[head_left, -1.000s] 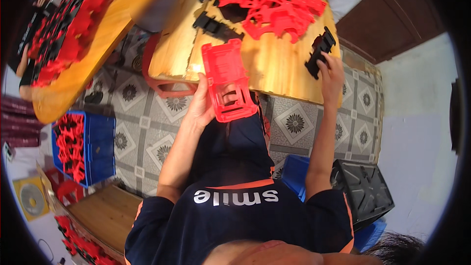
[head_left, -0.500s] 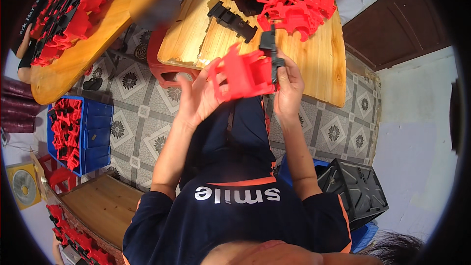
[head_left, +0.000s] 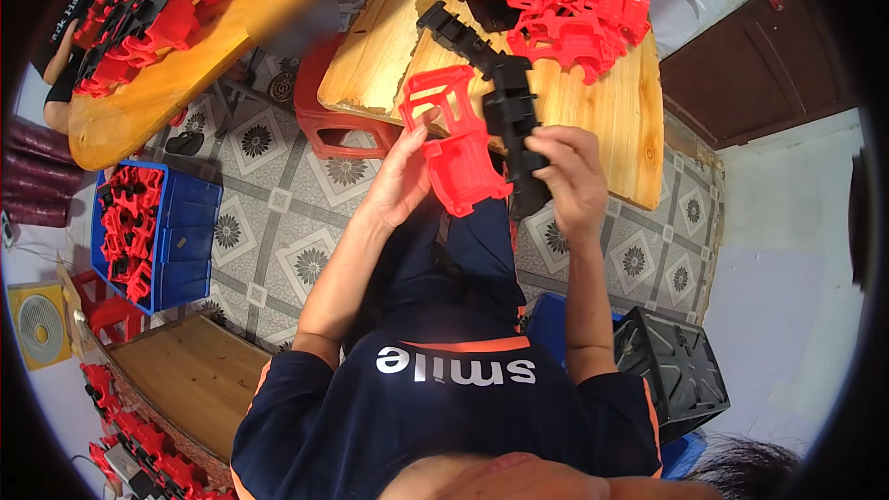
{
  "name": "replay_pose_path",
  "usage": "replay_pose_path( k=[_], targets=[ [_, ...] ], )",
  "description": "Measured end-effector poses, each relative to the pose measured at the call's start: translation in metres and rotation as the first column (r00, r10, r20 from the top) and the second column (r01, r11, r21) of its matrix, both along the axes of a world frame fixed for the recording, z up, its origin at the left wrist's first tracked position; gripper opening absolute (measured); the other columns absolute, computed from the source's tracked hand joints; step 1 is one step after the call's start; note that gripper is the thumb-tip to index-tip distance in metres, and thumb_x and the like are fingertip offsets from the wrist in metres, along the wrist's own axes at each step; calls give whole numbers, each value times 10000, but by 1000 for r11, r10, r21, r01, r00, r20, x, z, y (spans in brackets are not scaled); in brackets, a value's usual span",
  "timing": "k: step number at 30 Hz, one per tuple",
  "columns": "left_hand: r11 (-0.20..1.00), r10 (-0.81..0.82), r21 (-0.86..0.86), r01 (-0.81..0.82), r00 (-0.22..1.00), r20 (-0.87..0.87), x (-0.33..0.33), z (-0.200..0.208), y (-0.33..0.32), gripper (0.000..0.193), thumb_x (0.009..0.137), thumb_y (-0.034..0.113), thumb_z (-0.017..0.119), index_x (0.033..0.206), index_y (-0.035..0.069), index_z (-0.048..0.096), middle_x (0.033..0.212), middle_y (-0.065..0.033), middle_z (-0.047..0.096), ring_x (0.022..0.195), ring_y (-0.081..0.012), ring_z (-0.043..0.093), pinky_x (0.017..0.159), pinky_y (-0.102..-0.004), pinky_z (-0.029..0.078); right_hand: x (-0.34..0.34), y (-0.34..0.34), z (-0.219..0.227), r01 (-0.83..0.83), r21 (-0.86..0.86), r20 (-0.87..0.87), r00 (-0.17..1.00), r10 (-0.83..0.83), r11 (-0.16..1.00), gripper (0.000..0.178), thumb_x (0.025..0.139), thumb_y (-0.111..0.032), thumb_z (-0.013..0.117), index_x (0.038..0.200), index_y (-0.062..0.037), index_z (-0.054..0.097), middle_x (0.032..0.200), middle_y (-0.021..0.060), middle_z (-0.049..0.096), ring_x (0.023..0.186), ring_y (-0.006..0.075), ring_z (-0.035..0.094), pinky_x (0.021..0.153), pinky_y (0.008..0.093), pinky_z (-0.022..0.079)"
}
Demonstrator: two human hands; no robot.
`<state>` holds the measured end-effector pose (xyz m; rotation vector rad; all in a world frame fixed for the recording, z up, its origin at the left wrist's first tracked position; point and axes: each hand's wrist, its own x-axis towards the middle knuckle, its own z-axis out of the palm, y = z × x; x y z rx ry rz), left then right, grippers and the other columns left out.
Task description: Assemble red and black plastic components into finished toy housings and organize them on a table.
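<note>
My left hand (head_left: 400, 176) grips a red plastic frame (head_left: 463, 167) by its left side, thumb on the edge. The frame has open windows at its far end and a hollow nearer me. In my right hand (head_left: 576, 176) is a long black plastic part (head_left: 509, 106), pinched at its right edge. The two parts are side by side above my lap, close together; whether they touch near the bottom I cannot tell. Behind them on the wooden table lie another black plastic part (head_left: 452, 35) and a pile of red frames (head_left: 565, 9).
A blue crate (head_left: 185, 241) of red and black parts stands on the tiled floor at left. A second wooden table (head_left: 120, 134) at upper left bears rows of such parts, with a person's arm beside it. A red stool (head_left: 319, 120) and a black crate (head_left: 681, 370) flank me.
The red frame has turned so its hollow side shows. The black part has turned too, showing its broad face, and has a gap from the frame along its upper part.
</note>
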<state>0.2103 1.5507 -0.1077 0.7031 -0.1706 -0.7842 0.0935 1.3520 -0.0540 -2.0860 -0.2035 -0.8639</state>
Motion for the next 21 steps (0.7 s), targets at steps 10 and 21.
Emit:
replay_pose_path(
  k=[10, 21],
  targets=[
    [997, -82, 18, 81, 994, 75, -10, 11, -6, 647, 936, 360, 582, 1453, 72, 320, 1287, -113, 552, 1165, -206, 555, 1018, -366, 427, 7, 15, -2, 49, -440, 98, 995, -6, 897, 424, 610, -112, 774, 1029, -124, 710, 1060, -13, 647, 950, 184, 560, 861, 338, 369],
    [985, -50, -164, 58, 997, 56, -16, -7, -9, 786, 910, 446, 631, 1498, 190, 176, 1328, -136, 469, 1207, -267, 513, 1011, -434, 456, -5, 33, 5, 114, -546, 121, 991, -57, 830, 409, 630, -96, 752, 1036, -100, 708, 1067, 10, 649, 930, 188, 574, 863, 345, 368]
  ],
)
